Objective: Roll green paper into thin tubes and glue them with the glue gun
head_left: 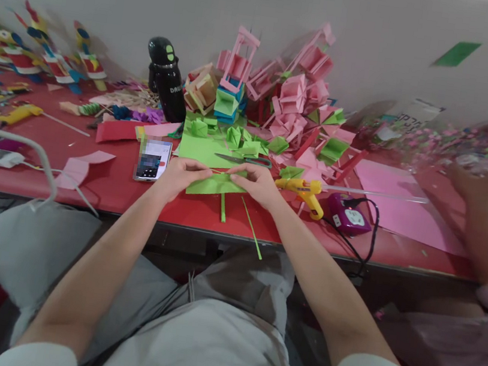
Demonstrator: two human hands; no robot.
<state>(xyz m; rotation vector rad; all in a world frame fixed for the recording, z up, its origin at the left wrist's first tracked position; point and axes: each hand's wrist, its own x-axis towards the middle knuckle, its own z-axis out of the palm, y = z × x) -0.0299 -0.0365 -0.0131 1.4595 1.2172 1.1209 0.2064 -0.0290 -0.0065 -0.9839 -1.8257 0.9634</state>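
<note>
Both hands meet over a piece of green paper [207, 186] close to the table's front edge. My left hand [181, 175] pinches its left part, and my right hand [258, 182] pinches it from the right, fingertips nearly touching. Thin green paper strips [223, 209] lie just in front, one jutting past the edge. Behind my hands are dark-handled scissors [247, 160] on a larger green sheet [197, 147], with several small folded green pieces [249, 147] around them. A yellow glue gun [304, 192] rests right of my right hand.
A phone [153, 160] lies left of my hands, a black bottle [169, 84] behind it. Pink folded paper models [291, 102] pile against the wall. A purple box [348, 215] with a cable and a pink sheet [404, 202] lie right, near another person's hand [476, 179].
</note>
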